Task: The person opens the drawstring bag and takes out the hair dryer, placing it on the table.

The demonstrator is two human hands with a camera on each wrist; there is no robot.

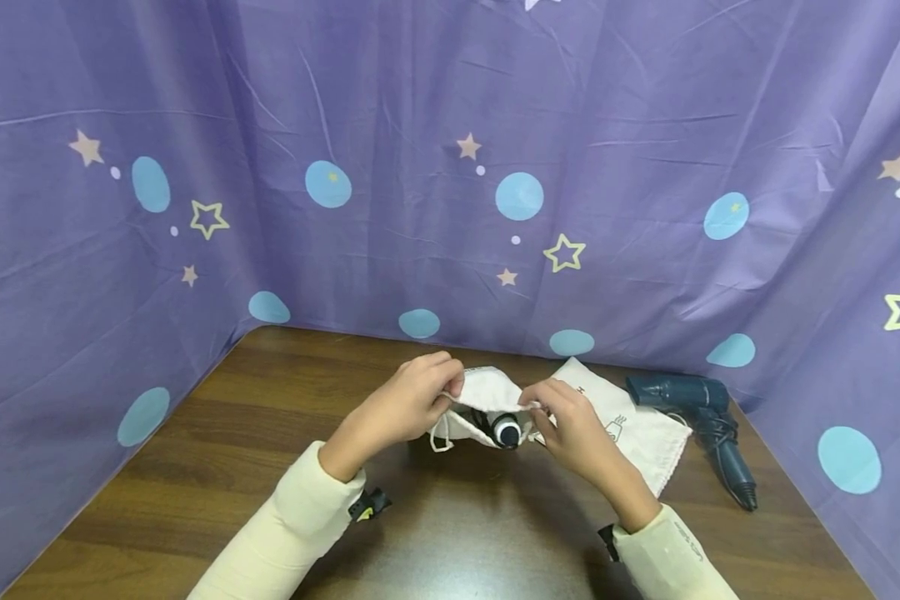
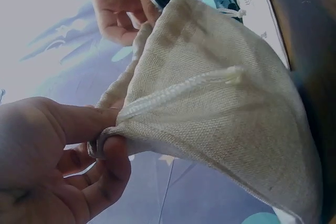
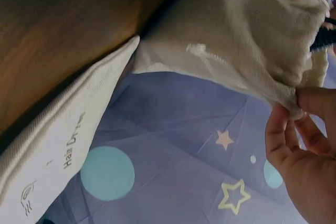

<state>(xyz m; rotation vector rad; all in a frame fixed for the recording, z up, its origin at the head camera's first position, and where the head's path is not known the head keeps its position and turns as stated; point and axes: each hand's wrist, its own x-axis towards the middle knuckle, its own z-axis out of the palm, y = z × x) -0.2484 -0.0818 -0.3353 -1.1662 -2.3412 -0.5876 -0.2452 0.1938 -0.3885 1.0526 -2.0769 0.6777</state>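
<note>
A cream cloth drawstring bag (image 1: pixel 487 388) is held with its mouth spread between both hands above the table. My left hand (image 1: pixel 414 398) pinches the left side of its rim between thumb and fingers, beside a white cord (image 2: pixel 178 90). The opposite side of the rim is pinched by my right hand (image 1: pixel 573 429). In the bag's mouth shows the end of a dark thing (image 1: pixel 508 434) with a white ring. The side views show only a dark ribbed or bristly tip of it (image 3: pixel 324 39); cloth hides the rest.
A second cream bag (image 1: pixel 656 442), printed with "Hair Dryer" and a small drawing, lies flat on the wooden table (image 1: pixel 270 417) at right. Beside it, partly over its edge, is a dark teal hair dryer (image 1: pixel 690 393). A purple patterned curtain (image 1: pixel 420 233) encloses the table's back and sides.
</note>
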